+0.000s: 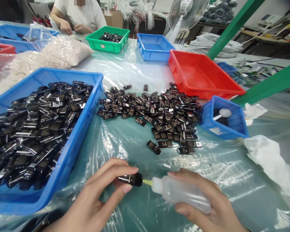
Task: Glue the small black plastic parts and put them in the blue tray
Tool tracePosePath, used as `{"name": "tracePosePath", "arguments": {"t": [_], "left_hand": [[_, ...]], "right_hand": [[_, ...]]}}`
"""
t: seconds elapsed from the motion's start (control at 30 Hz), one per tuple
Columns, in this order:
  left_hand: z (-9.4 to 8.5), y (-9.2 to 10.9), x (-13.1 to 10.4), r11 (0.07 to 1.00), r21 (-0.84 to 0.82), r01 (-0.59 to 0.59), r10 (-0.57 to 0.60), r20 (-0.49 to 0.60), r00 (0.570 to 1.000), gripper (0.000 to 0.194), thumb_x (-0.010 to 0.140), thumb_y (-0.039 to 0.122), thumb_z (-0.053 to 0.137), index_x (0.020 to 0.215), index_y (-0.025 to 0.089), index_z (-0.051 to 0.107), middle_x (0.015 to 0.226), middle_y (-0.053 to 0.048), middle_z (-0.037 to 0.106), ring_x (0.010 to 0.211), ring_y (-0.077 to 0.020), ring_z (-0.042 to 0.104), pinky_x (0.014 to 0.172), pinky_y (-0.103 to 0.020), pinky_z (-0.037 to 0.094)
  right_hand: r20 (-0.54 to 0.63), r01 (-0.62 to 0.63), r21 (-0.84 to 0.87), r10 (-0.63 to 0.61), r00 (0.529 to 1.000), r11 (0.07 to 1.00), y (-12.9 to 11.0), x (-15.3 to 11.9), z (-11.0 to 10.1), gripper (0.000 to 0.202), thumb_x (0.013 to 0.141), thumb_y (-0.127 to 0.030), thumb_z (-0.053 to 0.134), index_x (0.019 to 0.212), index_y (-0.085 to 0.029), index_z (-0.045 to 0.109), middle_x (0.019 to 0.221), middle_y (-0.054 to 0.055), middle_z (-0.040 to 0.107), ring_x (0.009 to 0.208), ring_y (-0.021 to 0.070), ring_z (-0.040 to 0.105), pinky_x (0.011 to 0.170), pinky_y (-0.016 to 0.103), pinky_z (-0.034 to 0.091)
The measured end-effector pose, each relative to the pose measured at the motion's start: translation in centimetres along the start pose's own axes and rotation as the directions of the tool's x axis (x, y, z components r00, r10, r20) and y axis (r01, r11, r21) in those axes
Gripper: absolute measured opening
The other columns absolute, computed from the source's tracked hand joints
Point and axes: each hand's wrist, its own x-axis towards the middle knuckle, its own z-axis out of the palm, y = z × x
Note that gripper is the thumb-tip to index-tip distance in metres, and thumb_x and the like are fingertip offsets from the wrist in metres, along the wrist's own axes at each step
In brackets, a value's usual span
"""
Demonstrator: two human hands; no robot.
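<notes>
Between the thumb and fingers of my left hand (103,190) is a small glossy black plastic casing (132,179), held lengthwise with its rounded end to the right. My right hand (203,199) is wrapped around a translucent squeeze bottle (183,192) lying nearly level. Its thin yellowish nozzle (147,182) reaches the rounded end of the casing; whether the tip goes inside is too small to tell. Beyond both hands, a loose pile of similar black casings (159,111) is spread over the plastic-covered table (125,145).
At left stands a large blue tray (84,125) full of black casings. A small blue bin (222,130) holding a white scoop (223,113), a red tray (205,77) and crumpled white tissue (270,158) are on the right. Across the table sits another person (79,16) behind a green tray (108,46).
</notes>
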Motion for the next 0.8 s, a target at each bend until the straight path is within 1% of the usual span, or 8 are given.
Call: {"name": "tracePosePath", "arguments": {"t": [0.17, 0.27, 0.37, 0.47, 0.57, 0.63, 0.73, 0.8], "left_hand": [[0.0, 0.0, 0.0, 0.999, 0.010, 0.041, -0.041, 0.003, 0.999, 0.025, 0.093, 0.026, 0.053, 0.111, 0.042, 0.060, 0.112, 0.003, 0.061, 0.106, -0.0220, 0.059, 0.072, -0.025, 0.055], [-0.1, 0.0, 0.2, 0.998, 0.037, 0.051, -0.049, -0.055, 0.997, 0.023, 0.093, 0.028, 0.054, 0.110, 0.042, 0.060, 0.111, 0.003, 0.061, 0.106, -0.0216, 0.058, 0.075, -0.026, 0.053], [-0.4, 0.0, 0.6, 0.995, 0.029, 0.094, -0.088, -0.162, 0.983, 0.019, 0.094, 0.034, 0.053, 0.111, 0.035, 0.062, 0.105, 0.000, 0.064, 0.098, -0.0213, 0.061, 0.074, -0.027, 0.053], [-0.6, -0.1, 0.9, 0.986, -0.045, 0.160, -0.166, -0.209, 0.964, 0.022, 0.095, 0.038, 0.050, 0.111, 0.030, 0.064, 0.088, 0.000, 0.066, 0.082, -0.0177, 0.064, 0.071, -0.024, 0.054], [-0.6, -0.5, 1.0, 0.981, -0.133, 0.141, -0.167, -0.207, 0.964, 0.024, 0.096, 0.038, 0.048, 0.108, 0.027, 0.065, 0.081, 0.001, 0.067, 0.075, -0.0152, 0.063, 0.069, -0.021, 0.054], [-0.5, -0.7, 1.0, 0.977, -0.179, 0.112, -0.147, -0.193, 0.970, 0.023, 0.097, 0.034, 0.045, 0.107, 0.026, 0.065, 0.083, 0.002, 0.067, 0.074, -0.0141, 0.062, 0.069, -0.018, 0.052], [-0.4, -0.8, 1.1, 0.972, -0.218, 0.085, -0.122, -0.162, 0.979, 0.025, 0.099, 0.028, 0.039, 0.099, 0.026, 0.064, 0.077, 0.004, 0.064, 0.071, -0.0125, 0.058, 0.067, -0.015, 0.049], [-0.4, -0.5, 1.4, 0.972, -0.223, 0.076, -0.110, -0.143, 0.984, 0.028, 0.100, 0.027, 0.038, 0.089, 0.025, 0.065, 0.074, 0.005, 0.062, 0.069, -0.0118, 0.056, 0.066, -0.014, 0.047]], "right_hand": [[0.033, -0.012, 0.012, 0.012, 0.999, 1.000, -0.6, 0.7, -0.3, 0.030, 0.072, -0.040, 0.075, 0.101, -0.036, 0.069, 0.090, -0.001, 0.073, 0.073, 0.0176, 0.070, 0.059, 0.022, 0.057], [0.086, -0.089, 0.055, 0.084, 0.993, 0.995, -0.7, 1.3, -0.5, 0.026, 0.074, -0.032, 0.072, 0.100, -0.031, 0.069, 0.089, 0.000, 0.073, 0.069, 0.0177, 0.070, 0.055, 0.023, 0.058], [0.135, -0.172, 0.074, 0.161, 0.978, 0.982, -0.4, 1.9, -0.6, 0.032, 0.083, -0.034, 0.063, 0.114, -0.029, 0.063, 0.113, 0.005, 0.070, 0.095, 0.0237, 0.070, 0.070, 0.031, 0.061], [0.129, -0.175, 0.115, 0.160, 0.979, 0.978, 0.2, 2.3, -0.3, 0.036, 0.088, -0.035, 0.059, 0.123, -0.030, 0.056, 0.128, 0.007, 0.062, 0.117, 0.0253, 0.059, 0.095, 0.043, 0.051], [0.084, -0.110, 0.098, 0.102, 0.991, 0.989, 0.9, 2.3, 0.1, 0.034, 0.089, -0.031, 0.058, 0.122, -0.031, 0.052, 0.126, 0.007, 0.062, 0.117, 0.0247, 0.058, 0.096, 0.045, 0.050], [-0.060, -0.010, 0.051, 0.013, 0.998, 0.999, 1.1, 1.9, 0.3, 0.043, 0.086, -0.024, 0.062, 0.126, -0.032, 0.047, 0.125, 0.007, 0.059, 0.116, 0.0250, 0.057, 0.095, 0.043, 0.050], [-0.280, 0.179, -0.021, -0.178, 0.944, 0.984, 0.3, 1.2, 0.6, 0.053, 0.077, -0.009, 0.065, 0.120, -0.036, 0.048, 0.106, 0.001, 0.059, 0.103, 0.0207, 0.059, 0.094, 0.034, 0.048], [-0.231, 0.269, -0.038, -0.270, 0.935, 0.962, -1.0, 0.7, 1.3, 0.049, 0.072, -0.003, 0.064, 0.108, -0.036, 0.057, 0.090, -0.003, 0.061, 0.083, 0.0167, 0.062, 0.080, 0.025, 0.052]]}}
